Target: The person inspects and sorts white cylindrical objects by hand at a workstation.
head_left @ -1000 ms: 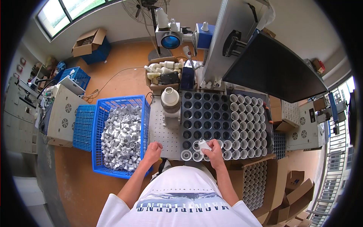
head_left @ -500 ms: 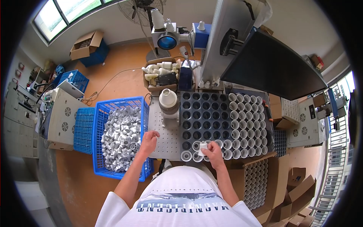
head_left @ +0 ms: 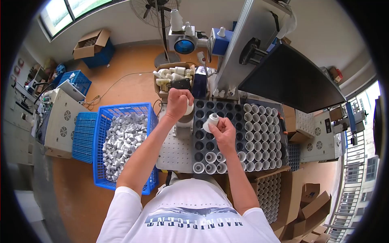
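My left hand (head_left: 179, 103) is closed around the top of a white cone-shaped plastic part (head_left: 189, 109), which sits on a metal fixture (head_left: 185, 127) on a perforated plate (head_left: 172, 152). Most of that part is hidden by the fingers. Between thumb and fingers, my right hand (head_left: 223, 133) pinches another white cone-shaped plastic part (head_left: 212, 121), narrow end up, just above the dark tray (head_left: 199, 134). Rows of similar white parts (head_left: 261, 135) stand in the tray's right side and along its near edge; dark holes show in its middle and left.
A blue basket (head_left: 97, 152) heaped with white and grey parts (head_left: 123, 141) stands to the left. Behind the fixture is a box of plastic pieces (head_left: 174, 77). A lens head (head_left: 185, 45) and a monitor (head_left: 291, 77) overhang the bench. Cardboard boxes (head_left: 312, 202) lie at right.
My left hand has moved up and right from beside the basket to the part on the fixture. My right hand has lifted its white part away from the near rows, over the tray's middle.
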Tool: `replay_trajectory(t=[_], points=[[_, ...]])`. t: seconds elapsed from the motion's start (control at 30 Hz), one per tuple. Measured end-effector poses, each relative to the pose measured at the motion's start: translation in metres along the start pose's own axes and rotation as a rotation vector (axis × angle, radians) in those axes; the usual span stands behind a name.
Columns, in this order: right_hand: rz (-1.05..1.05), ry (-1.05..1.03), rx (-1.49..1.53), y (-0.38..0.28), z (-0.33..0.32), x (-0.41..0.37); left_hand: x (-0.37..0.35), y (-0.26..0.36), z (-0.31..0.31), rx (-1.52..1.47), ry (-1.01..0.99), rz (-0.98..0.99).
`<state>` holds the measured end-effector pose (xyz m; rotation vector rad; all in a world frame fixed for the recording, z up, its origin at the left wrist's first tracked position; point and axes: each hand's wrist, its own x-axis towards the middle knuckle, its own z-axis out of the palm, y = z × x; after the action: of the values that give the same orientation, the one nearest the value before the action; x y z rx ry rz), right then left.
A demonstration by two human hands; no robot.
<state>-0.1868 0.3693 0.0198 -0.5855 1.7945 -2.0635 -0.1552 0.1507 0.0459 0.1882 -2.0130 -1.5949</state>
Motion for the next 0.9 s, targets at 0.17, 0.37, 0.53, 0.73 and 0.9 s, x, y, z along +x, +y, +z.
replay_trajectory(t=[0.17, 0.37, 0.53, 0.73, 0.9], points=[[-0.321, -0.066, -0.196, 0.008, 0.073, 0.048, -0.034, 0.021, -0.079, 0.036, 0.331, 0.062], [-0.304, -0.096, -0.379, 0.026, 0.078, 0.056, -0.175, -0.088, -0.243, 0.6, 0.727, -0.217], [-0.47, -0.084, -0.481, 0.029, 0.065, 0.047, -0.283, -0.132, -0.298, 0.776, 0.894, -0.372], [-0.339, -0.509, -1.047, 0.056, -0.002, -0.073, -0.385, -0.192, -0.251, 0.534, 0.957, -0.457], [-0.368, -0.763, -1.329, 0.076, -0.022, -0.116, -0.377, -0.198, -0.178, 0.267, 0.816, -0.555]])
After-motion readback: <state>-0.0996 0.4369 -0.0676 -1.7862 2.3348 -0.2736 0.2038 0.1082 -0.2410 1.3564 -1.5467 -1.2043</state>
